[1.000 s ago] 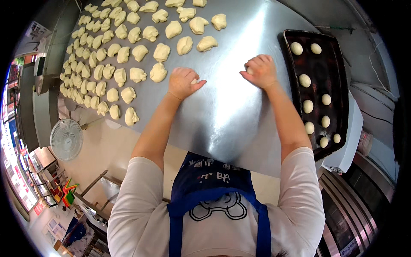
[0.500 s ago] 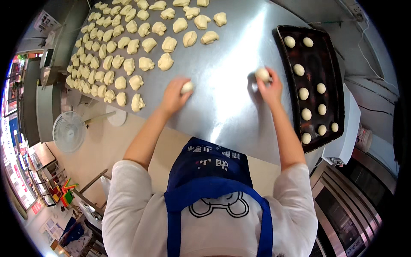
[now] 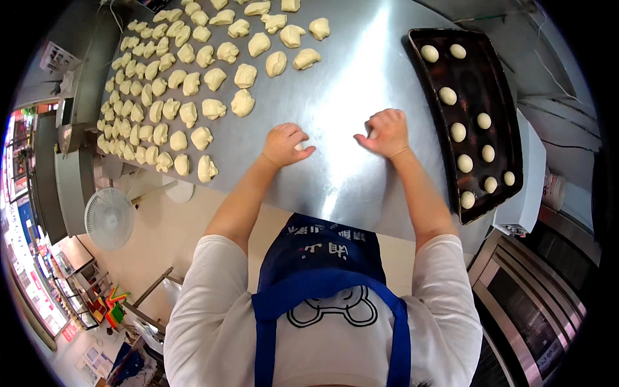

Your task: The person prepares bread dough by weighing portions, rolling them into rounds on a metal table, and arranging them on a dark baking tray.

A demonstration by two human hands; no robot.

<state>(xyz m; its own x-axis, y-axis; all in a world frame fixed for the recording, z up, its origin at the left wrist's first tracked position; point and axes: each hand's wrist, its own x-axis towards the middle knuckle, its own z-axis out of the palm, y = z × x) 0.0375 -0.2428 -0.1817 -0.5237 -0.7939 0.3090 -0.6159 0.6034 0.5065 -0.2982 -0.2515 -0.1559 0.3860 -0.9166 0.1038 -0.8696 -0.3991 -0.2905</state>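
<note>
Over the steel table, my left hand [image 3: 282, 144] is cupped down with its fingers curled round a dough ball [image 3: 299, 147], of which only a pale sliver shows beside the thumb. My right hand [image 3: 391, 133] curls the same way over another dough ball [image 3: 373, 134], mostly hidden under the fingers. Many rough, uneven dough pieces [image 3: 213, 109] lie in rows to the left and far left. On the right, a dark rectangular baking tray [image 3: 477, 87] holds several smooth round dough balls [image 3: 447, 96], spaced apart.
The shiny steel tabletop [image 3: 342, 77] has its near edge close to my apron [image 3: 322, 251]. A white fan [image 3: 109, 218] stands beyond the left edge. To the right are a white box-shaped appliance [image 3: 523, 174] and steel-framed doors [image 3: 525, 309].
My right hand has turned from holding its dough ball up in the fingers to cupping it on the table, and has shifted left. My left hand has moved slightly right, still on its ball.
</note>
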